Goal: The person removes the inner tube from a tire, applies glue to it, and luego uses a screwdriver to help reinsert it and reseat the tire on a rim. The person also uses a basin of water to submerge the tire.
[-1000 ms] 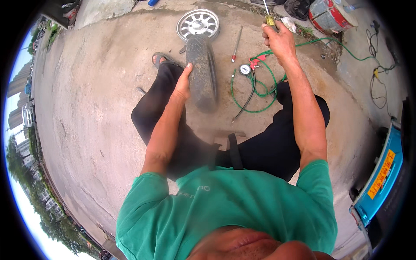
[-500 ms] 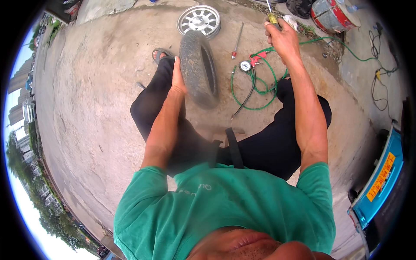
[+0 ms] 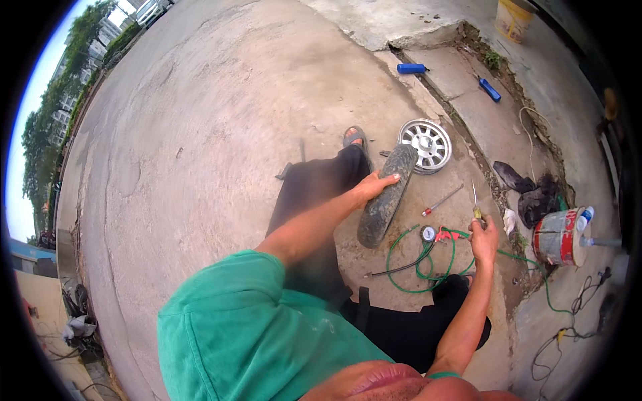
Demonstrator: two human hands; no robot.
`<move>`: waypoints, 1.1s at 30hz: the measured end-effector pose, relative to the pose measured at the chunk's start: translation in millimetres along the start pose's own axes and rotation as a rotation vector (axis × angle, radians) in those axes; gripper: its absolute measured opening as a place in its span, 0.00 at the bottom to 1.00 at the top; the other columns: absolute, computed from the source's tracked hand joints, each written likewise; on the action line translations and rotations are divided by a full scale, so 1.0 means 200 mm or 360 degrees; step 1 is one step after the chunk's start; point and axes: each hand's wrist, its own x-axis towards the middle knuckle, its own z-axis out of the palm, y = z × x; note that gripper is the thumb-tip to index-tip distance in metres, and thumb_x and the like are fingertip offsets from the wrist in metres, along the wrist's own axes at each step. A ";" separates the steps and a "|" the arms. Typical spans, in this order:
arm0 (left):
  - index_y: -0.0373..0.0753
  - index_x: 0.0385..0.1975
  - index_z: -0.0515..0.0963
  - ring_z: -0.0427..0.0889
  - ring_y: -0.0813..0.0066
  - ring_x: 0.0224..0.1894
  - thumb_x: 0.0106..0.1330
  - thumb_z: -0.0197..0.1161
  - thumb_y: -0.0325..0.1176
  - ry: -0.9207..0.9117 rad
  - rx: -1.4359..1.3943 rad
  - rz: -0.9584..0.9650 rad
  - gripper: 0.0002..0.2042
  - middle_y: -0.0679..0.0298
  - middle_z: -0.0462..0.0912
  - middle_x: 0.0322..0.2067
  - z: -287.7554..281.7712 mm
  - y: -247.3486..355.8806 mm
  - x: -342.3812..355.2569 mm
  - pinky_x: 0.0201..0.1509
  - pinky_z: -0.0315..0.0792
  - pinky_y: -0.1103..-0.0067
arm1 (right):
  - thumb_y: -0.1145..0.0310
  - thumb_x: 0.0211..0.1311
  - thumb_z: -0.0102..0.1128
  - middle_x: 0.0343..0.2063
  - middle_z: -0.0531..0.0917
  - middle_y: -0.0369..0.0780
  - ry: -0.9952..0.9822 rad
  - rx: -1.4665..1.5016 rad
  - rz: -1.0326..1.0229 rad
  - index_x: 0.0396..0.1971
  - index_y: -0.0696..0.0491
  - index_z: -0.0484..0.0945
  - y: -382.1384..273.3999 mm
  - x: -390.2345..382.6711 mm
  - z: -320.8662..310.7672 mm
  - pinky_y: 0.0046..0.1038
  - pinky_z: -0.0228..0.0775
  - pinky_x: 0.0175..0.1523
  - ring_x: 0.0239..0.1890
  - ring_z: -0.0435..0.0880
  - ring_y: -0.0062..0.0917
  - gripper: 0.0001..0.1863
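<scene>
My left hand (image 3: 374, 185) grips a worn black tyre (image 3: 384, 204), which stands tilted on the concrete between my legs, its upper end by a silver spoked wheel rim (image 3: 436, 151). My right hand (image 3: 485, 237) holds a yellow-handled tool (image 3: 477, 211) with a long metal shaft pointing away from me, probably a screwdriver. Left of that hand lie a rod with a red end (image 3: 442, 199), a round pressure gauge (image 3: 429, 233) with a red body, and loops of green hose (image 3: 394, 281) with a short black hose.
Two blue objects (image 3: 410, 68) lie near a cracked concrete edge (image 3: 461, 33). On the right are dark bags (image 3: 535, 200), a red-banded bucket (image 3: 554, 237) and tangled cables (image 3: 548, 361). A yellow bucket (image 3: 509, 23) stands far back. Parked vehicles and trees are at the far left.
The view has swung leftward, shifting the tyre, rim and hands rightward in the picture and showing more pavement and the blue objects. My hands keep hold of the tyre and tool.
</scene>
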 end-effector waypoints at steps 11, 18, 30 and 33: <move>0.31 0.60 0.73 0.82 0.70 0.48 0.71 0.63 0.51 0.0204 0.0251 0.0339 0.29 0.57 0.83 0.48 0.02 -0.05 -0.11 0.55 0.74 0.72 | 0.59 0.61 0.60 0.47 0.85 0.54 -0.0647 -0.0676 0.0097 0.55 0.53 0.80 -0.25 -0.16 0.12 0.40 0.73 0.58 0.53 0.84 0.46 0.24; 0.31 0.60 0.73 0.82 0.67 0.49 0.72 0.57 0.56 0.0281 0.0492 0.0357 0.31 0.54 0.84 0.48 0.00 -0.08 -0.10 0.56 0.73 0.71 | 0.59 0.62 0.60 0.49 0.85 0.54 -0.0678 -0.0694 0.0041 0.54 0.52 0.81 -0.23 -0.18 0.11 0.40 0.73 0.59 0.54 0.84 0.46 0.23; 0.30 0.59 0.74 0.83 0.66 0.50 0.72 0.56 0.58 0.0291 0.0516 0.0293 0.33 0.52 0.84 0.48 0.00 -0.06 -0.07 0.56 0.74 0.71 | 0.58 0.61 0.62 0.48 0.85 0.54 -0.0700 -0.0668 -0.0006 0.53 0.53 0.81 -0.22 -0.19 0.13 0.40 0.74 0.58 0.54 0.84 0.46 0.23; 0.29 0.60 0.73 0.83 0.66 0.49 0.72 0.56 0.58 0.0331 0.0493 0.0285 0.33 0.52 0.84 0.48 -0.02 -0.08 -0.05 0.57 0.74 0.71 | 0.60 0.61 0.61 0.47 0.86 0.53 -0.0711 -0.0677 0.0027 0.53 0.55 0.82 -0.24 -0.20 0.14 0.38 0.74 0.58 0.53 0.84 0.44 0.22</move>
